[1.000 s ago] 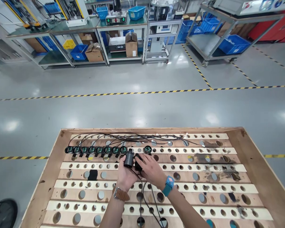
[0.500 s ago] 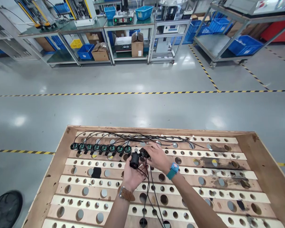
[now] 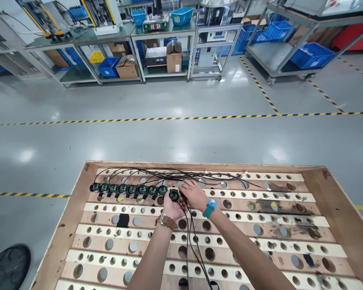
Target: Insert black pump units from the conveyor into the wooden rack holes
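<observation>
My left hand (image 3: 172, 208) is closed round a small black cylindrical unit (image 3: 174, 195), whose round face with a green circuit pattern is turned up. Close beside it, my right hand (image 3: 194, 195) has its fingers curled at the unit's right side, over something dark that they mostly hide. Black cables (image 3: 190, 237) hang from between the hands towards the near side of the crate. Left of my hands stands a row of several similar black round units (image 3: 132, 189), seated in a perforated slat. Their cables (image 3: 181, 175) run rightward along the far side.
A wooden crate (image 3: 205, 164) surrounds slats with many round holes; dark stains mark its right part. A black patch (image 3: 122, 220) lies left of my hands. Beyond are the grey floor (image 3: 181, 141) with striped tape, workbenches (image 3: 163, 35), and a metal cart (image 3: 278, 60) with blue bins.
My left hand has turned the black unit so its round face shows upward. My right hand has shifted slightly left, and the second black part between its fingers is now mostly hidden.
</observation>
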`<action>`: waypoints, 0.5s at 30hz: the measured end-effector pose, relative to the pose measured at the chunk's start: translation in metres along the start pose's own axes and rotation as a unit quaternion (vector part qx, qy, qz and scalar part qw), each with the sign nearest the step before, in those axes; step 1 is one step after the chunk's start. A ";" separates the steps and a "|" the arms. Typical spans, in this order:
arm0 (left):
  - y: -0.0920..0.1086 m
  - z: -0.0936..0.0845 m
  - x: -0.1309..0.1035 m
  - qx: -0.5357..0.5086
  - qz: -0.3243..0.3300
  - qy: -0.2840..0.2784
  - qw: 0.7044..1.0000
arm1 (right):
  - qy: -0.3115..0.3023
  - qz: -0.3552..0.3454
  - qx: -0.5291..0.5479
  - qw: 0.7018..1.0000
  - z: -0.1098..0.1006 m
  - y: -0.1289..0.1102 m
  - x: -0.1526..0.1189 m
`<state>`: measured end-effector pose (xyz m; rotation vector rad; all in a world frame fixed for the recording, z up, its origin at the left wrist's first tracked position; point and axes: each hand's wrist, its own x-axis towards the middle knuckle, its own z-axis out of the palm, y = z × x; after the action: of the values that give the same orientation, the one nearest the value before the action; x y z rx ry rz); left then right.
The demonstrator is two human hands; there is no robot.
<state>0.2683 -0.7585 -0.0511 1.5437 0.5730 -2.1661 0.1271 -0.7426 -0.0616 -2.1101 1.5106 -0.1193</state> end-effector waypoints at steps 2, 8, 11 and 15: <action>0.001 0.002 0.001 0.012 0.002 -0.004 1.000 | -0.003 0.000 0.011 1.000 0.001 -0.001 0.000; 0.009 0.008 0.006 0.050 -0.005 -0.006 0.999 | 0.002 0.019 0.048 0.999 0.002 0.009 -0.004; 0.010 0.006 0.010 0.069 -0.004 -0.001 0.998 | 0.010 0.028 0.104 0.994 0.003 0.007 -0.004; 0.007 -0.003 0.015 0.101 0.026 0.017 0.994 | -0.006 0.037 0.148 0.988 0.004 -0.013 0.003</action>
<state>0.2700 -0.7641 -0.0670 1.6811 0.3269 -2.2198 0.1406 -0.7407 -0.0591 -1.8165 1.4622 -0.2846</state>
